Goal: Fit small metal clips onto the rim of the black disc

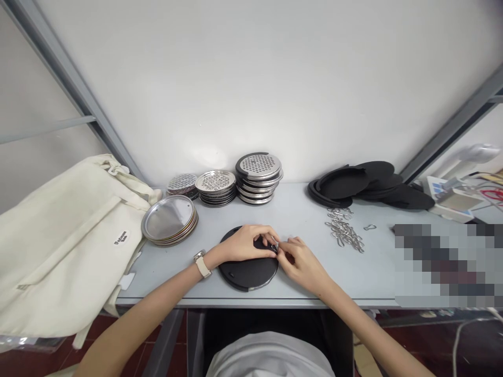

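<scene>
Pinching black disc point(251, 273) at right rim with fingers of left hand point(249, 243) — fingers of right hand point(302, 263) bunched there too, hold unclear. Disc on bench point(306, 220) near front edge — metal clips point(346, 234) to right.

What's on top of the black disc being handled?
The left hand is over the black disc, whose front part shows a small oval mark; the right hand is at its right edge. Whatever lies beneath the left hand is covered.
</scene>
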### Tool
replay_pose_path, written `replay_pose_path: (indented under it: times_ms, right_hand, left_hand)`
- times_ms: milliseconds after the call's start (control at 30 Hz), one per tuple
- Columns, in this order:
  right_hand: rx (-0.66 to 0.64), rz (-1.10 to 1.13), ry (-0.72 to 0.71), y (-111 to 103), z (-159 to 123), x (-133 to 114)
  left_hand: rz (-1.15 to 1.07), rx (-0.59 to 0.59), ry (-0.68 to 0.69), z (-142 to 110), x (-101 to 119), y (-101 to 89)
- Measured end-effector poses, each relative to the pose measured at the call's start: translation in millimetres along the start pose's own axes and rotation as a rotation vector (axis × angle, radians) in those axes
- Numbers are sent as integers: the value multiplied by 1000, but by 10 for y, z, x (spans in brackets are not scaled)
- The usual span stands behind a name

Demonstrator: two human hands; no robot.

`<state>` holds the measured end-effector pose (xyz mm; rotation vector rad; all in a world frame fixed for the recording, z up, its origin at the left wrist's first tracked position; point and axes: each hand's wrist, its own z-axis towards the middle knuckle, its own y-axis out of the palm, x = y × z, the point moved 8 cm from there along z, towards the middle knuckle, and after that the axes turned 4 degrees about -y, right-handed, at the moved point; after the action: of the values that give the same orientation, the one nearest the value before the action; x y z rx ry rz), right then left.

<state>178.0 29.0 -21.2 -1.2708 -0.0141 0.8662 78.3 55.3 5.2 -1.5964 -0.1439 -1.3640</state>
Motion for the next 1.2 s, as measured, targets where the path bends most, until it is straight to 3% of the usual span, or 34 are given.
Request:
replay_pose_path:
  times_ms: [300,900,1200]
  right_hand:
    - [29,51,19,0,-7,38]
    - [41,59,34,-18,-9,37]
    - [-25,4,-49,18,0,-28]
  left_hand:
    - [10,-5,-15,1,-4,6]
    - [54,9,78,-15,54,8]
    - [83,29,68,-10,29,-6]
